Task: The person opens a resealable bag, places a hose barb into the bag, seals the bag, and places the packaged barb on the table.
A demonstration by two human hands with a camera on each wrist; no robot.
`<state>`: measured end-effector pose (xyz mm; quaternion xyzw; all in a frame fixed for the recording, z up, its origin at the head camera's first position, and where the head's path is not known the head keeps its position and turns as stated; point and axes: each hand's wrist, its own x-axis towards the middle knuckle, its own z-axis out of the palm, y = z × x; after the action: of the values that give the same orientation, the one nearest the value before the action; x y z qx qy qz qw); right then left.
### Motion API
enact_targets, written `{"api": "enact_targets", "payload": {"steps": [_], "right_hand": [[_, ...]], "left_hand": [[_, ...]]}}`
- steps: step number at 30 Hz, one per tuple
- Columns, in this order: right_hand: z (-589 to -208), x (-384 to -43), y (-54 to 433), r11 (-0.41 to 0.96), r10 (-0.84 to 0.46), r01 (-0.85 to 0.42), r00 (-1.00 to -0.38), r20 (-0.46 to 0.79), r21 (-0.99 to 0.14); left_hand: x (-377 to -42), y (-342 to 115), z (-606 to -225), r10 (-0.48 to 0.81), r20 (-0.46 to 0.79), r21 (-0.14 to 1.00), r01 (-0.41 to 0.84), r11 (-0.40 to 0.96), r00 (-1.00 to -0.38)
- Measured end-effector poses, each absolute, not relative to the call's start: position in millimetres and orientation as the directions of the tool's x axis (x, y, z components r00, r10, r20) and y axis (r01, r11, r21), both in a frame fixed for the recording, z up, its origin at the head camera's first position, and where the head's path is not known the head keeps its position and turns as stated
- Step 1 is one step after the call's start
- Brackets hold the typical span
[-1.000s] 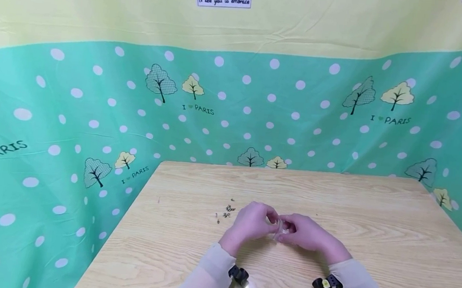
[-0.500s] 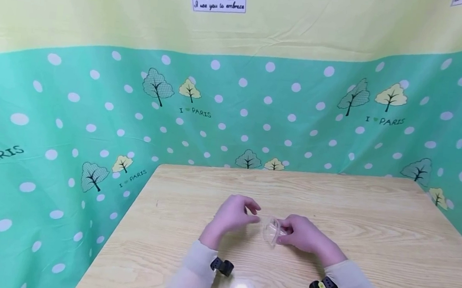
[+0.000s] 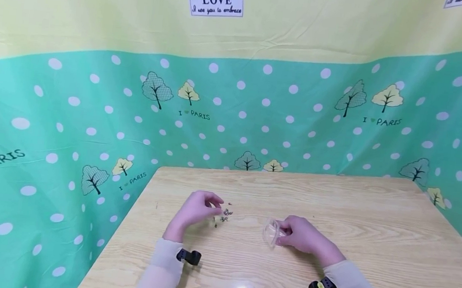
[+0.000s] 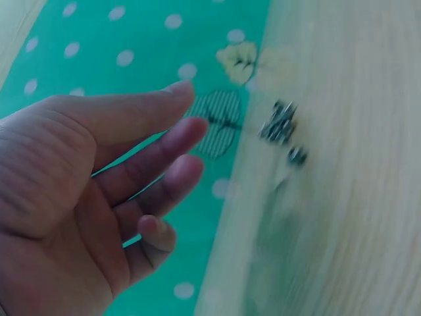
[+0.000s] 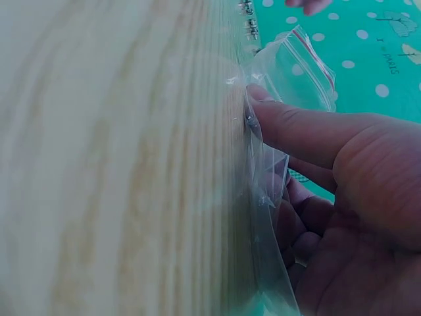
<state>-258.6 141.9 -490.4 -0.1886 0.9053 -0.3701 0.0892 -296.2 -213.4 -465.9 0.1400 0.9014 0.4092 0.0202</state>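
Observation:
My right hand (image 3: 301, 235) pinches a clear zip bag (image 3: 270, 232) between thumb and fingers over the middle of the table. In the right wrist view the bag (image 5: 289, 69) gapes at its mouth, with a red line along the zip edge. A small dark piece (image 5: 251, 120) shows by the thumb, seemingly inside the bag. To the left, my left hand (image 3: 199, 207) hovers with fingers loosely bent and nothing in them. Just beyond its fingertips lies a little heap of small shiny metal pieces (image 4: 279, 124); their exact kind is too small to tell.
The wooden table (image 3: 334, 195) carries the loose pieces. A green polka-dot cloth (image 3: 267, 115) hangs behind it and along its sides. One small piece (image 3: 230, 204) lies apart, behind the heap. Each wrist wears a black camera (image 3: 191, 257).
Both hands were together at the bag. The left hand has let go and moved left to the metal pieces, while the right hand keeps the bag nearly in place, its mouth now open.

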Motion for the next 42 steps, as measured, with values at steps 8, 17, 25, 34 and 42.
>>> {"api": "enact_targets", "payload": {"steps": [8, 17, 25, 34, 42], "right_hand": [[-492, -260, 143, 0.661, -0.408, -0.277, -0.913, -0.024, -0.698], [-491, -261, 143, 0.663, -0.396, -0.258, -0.918, -0.037, -0.703], [-490, -259, 143, 0.655, -0.380, -0.242, -0.924, -0.036, -0.716], [-491, -260, 143, 0.651, -0.388, -0.249, -0.921, -0.032, -0.717], [-493, -260, 143, 0.658, -0.379, -0.234, -0.924, -0.045, -0.716]], "left_hand": [[-297, -239, -468, 0.305, -0.039, 0.756, 0.172, 0.631, -0.952], [-296, -241, -477, 0.387, -0.139, 0.718, 0.177, 0.674, -0.912], [-297, -238, -481, 0.418, -0.157, 0.716, 0.188, 0.672, -0.895], [-299, -235, -484, 0.430, -0.155, 0.710, 0.202, 0.675, -0.890], [-297, -234, -484, 0.427, -0.155, 0.695, 0.209, 0.688, -0.891]]}}
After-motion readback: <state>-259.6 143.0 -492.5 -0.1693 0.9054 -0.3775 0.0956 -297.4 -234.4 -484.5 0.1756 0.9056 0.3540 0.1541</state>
